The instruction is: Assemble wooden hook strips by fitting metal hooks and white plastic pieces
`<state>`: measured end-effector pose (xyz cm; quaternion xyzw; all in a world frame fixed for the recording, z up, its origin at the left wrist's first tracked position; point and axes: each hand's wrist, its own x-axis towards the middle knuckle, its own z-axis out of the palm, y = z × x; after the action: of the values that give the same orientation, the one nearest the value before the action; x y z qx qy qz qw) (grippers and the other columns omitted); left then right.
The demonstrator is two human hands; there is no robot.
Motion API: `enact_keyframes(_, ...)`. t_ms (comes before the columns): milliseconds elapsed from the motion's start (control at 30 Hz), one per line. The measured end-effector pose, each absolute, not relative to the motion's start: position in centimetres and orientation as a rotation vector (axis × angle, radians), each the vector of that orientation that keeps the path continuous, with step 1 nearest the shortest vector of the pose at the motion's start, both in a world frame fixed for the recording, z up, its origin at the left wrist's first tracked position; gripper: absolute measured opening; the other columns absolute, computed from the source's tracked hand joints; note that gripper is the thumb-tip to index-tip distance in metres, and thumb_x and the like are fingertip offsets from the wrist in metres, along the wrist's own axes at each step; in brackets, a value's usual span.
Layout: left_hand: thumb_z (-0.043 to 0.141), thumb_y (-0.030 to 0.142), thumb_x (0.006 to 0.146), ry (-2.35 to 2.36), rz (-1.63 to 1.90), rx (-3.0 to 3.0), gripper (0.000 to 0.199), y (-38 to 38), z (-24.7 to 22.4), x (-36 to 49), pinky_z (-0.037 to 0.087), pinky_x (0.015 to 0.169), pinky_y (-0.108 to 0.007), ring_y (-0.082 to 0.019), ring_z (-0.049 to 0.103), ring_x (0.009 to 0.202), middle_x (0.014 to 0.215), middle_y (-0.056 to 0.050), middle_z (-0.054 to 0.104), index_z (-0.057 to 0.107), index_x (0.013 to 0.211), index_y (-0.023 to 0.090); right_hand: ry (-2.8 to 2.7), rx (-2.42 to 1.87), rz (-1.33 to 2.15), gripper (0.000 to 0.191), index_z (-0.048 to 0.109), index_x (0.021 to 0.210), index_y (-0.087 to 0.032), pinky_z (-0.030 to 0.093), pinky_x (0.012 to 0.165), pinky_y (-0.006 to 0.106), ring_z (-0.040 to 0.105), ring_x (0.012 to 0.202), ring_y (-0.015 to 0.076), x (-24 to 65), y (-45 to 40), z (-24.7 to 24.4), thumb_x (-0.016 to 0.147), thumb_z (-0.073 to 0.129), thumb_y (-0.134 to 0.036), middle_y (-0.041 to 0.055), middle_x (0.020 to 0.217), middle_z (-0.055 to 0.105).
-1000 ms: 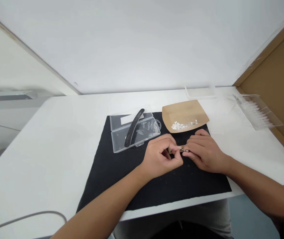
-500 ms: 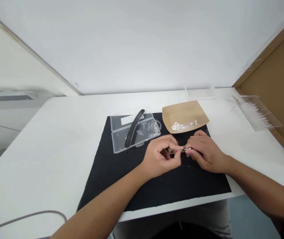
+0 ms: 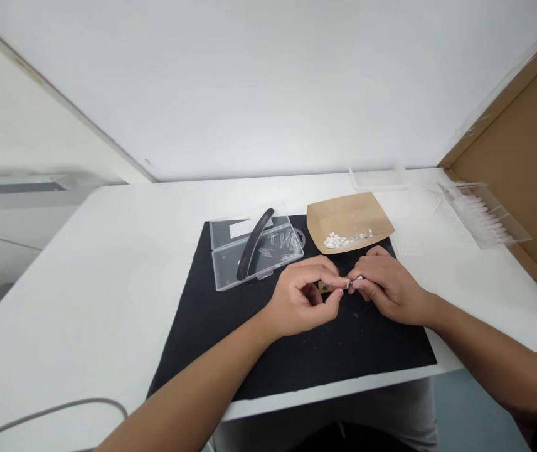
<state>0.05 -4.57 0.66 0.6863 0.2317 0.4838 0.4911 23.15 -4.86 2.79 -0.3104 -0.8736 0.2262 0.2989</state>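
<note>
Left hand and right hand pinch a tiny, seemingly metallic piece above a black mat

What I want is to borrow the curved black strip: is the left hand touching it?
Apart: the head view shows clear case and black mat between the curved black strip and the left hand.
</note>
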Motion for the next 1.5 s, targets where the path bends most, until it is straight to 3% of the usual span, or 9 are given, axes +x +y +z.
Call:
enact_keyframes(267,0.08,0.021,0.089,0.603,1.149,1.635,0.01,-4.61,1.15,0.08,0.047,0.038,-0.012,-0.007,0.061,0.055,0.085,-0.007,0.068,0.081,0.095,0.014,-2.326,-0.829,0.582,0.03,0.062,0.097,-0.022,0.034,0.082,0.036,0.056,0.072,0.0147,23.13,-4.85,2.64,0.114,0.043,-0.036,-0.002,0.078,0.067)
enact_keyframes(800,0.076,0.027,0.095,0.586,1.064,1.501,0.014,-4.84,0.84,-0.08,0.057,0.038,-0.015,-0.008,0.063,0.055,0.089,-0.007,0.066,0.081,0.096,0.014,-2.34,-0.797,0.51,0.026,0.063,0.102,-0.022,0.034,0.081,0.036,0.055,0.071,0.015,23.23,-4.82,2.55,0.114,0.043,-0.035,-0.0025,0.077,0.065)
enact_keyframes(1500,0.073,0.036,0.098,0.684,0.974,1.433,0.023,-4.63,1.47,0.12,0.059,0.039,-0.016,-0.007,0.062,0.056,0.089,-0.005,0.063,0.077,0.095,0.013,-2.458,-0.827,0.335,0.017,0.071,0.111,-0.024,0.031,0.083,0.035,0.055,0.079,0.0162,24.0,-4.34,3.17,0.11,0.056,-0.033,-0.0009,0.083,0.061)
